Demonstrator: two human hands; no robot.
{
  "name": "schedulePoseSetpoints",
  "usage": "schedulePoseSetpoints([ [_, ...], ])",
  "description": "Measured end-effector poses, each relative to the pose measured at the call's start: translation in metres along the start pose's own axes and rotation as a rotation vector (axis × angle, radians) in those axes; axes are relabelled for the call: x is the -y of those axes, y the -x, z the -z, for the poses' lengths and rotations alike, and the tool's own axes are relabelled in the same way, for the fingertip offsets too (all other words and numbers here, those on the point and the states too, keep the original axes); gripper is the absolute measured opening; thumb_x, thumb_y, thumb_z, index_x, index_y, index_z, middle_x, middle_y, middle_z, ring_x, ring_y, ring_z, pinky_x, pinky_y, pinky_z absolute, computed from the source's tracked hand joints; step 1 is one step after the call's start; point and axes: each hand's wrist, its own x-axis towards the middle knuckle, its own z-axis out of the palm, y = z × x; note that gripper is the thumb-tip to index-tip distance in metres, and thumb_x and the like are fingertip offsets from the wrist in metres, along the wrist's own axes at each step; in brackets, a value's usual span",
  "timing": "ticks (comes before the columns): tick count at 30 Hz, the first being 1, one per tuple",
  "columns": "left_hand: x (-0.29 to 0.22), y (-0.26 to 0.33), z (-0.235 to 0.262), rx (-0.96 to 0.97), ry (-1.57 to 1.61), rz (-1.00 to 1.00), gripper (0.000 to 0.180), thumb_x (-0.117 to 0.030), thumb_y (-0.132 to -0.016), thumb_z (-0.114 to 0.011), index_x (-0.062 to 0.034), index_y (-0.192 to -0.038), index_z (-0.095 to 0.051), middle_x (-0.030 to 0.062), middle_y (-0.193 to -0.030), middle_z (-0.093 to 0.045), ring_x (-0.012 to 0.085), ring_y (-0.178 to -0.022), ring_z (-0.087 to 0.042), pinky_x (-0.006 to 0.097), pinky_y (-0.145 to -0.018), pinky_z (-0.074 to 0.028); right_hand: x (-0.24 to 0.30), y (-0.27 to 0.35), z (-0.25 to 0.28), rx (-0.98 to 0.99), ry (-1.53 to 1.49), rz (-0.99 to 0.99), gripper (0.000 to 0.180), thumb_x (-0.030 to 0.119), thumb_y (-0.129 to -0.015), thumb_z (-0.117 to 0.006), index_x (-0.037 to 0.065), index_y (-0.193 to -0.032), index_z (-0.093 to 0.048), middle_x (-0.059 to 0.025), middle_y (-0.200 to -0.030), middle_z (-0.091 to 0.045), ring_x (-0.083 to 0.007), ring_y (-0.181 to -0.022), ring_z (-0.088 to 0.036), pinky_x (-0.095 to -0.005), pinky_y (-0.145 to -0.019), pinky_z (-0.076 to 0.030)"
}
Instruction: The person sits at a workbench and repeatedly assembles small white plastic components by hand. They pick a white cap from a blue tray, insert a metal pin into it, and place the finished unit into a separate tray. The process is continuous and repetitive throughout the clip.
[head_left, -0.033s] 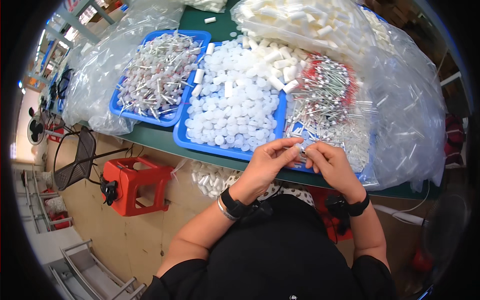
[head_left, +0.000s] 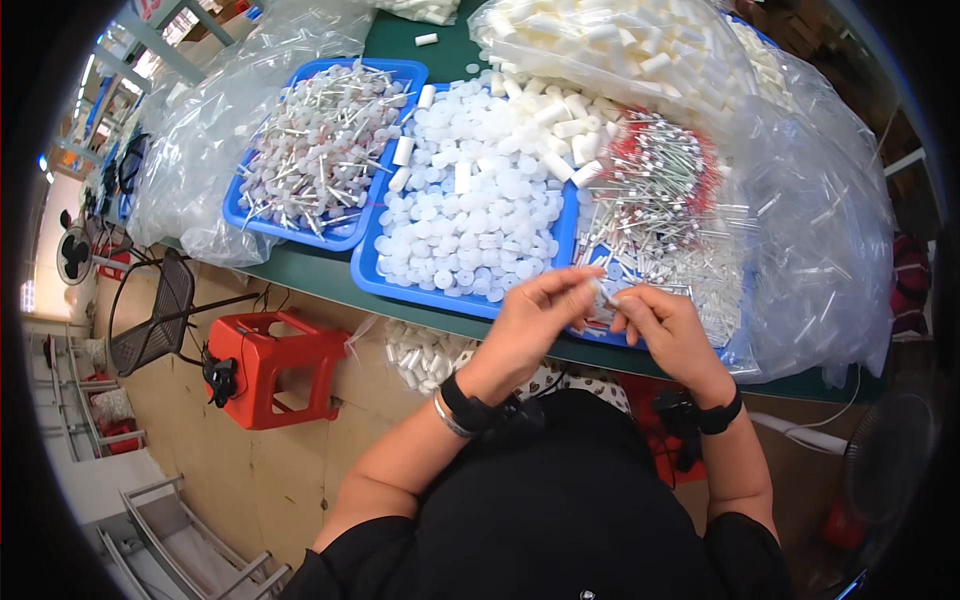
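Apparently, the left hand (head_left: 534, 318) and right hand (head_left: 670, 325) clamp a small white piece (head_left: 602, 290) in fingertip grip; likely light, fairly stiff, best pinched near its ends.

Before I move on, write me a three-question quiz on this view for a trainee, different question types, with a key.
1. Short answer: what fills most of the middle blue tray?
2. True or false: both hands are working over the left blue tray.
3. Choose one: what colour is the stool at the left?
A) green
B) red
C) white

Key:
1. Pale round discs.
2. False: the left hand and right hand are close together at the front of the right blue tray, with a small pale piece between their fingertips.
3. B.
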Motion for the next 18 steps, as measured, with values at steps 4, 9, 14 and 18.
schedulePoseSetpoints([
  [4,-0.065,-0.023,0.065,-0.287,0.209,-0.405,0.029,-0.017,-0.097,-0.061,-0.0005,-0.121,-0.061,0.0027,-0.109,-0.065,0.0098,-0.090,-0.058,0.025,-0.081,-0.048,0.001,-0.004,0.022,-0.222,0.296,0.164,0.015,0.012,-0.095,-0.058,0.000,-0.102,-0.066,-0.0111,-0.085,-0.069,-0.0217,-0.070,-0.064,-0.0317,-0.066,-0.051],
  [9,-0.127,-0.030,0.119,-0.510,0.151,-0.505,0.043,-0.025,-0.099,-0.057,0.0026,-0.132,-0.048,0.0135,-0.121,-0.063,0.0156,-0.102,-0.061,0.030,-0.090,-0.049,-0.019,-0.007,0.045,-0.301,0.752,0.341,0.013,0.006,-0.087,-0.062,0.004,-0.098,-0.068,-0.0134,-0.089,-0.065,-0.0325,-0.083,-0.063,-0.0403,-0.074,-0.050],
  [14,-0.057,-0.021,0.070,-0.174,-0.792,-0.364,0.029,-0.011,-0.088,-0.069,-0.0031,-0.116,-0.064,0.0074,-0.107,-0.068,0.0189,-0.093,-0.063,0.031,-0.081,-0.050,-0.027,-0.015,0.035,-0.231,0.974,0.438,0.013,0.002,-0.079,-0.060,0.004,-0.091,-0.065,-0.0106,-0.085,-0.056,-0.0305,-0.084,-0.057,-0.0408,-0.074,-0.047],
  [18,-0.031,-0.019,0.045,-0.114,-1.388,-0.705,0.034,0.000,-0.080,-0.067,-0.0020,-0.113,-0.062,0.0122,-0.107,-0.062,0.0331,-0.101,-0.054,0.038,-0.088,-0.047,-0.031,-0.020,0.032,-0.218,1.142,0.430,0.008,0.002,-0.076,-0.056,0.004,-0.084,-0.059,-0.0098,-0.085,-0.052,-0.0289,-0.085,-0.055,-0.0397,-0.075,-0.046],
])
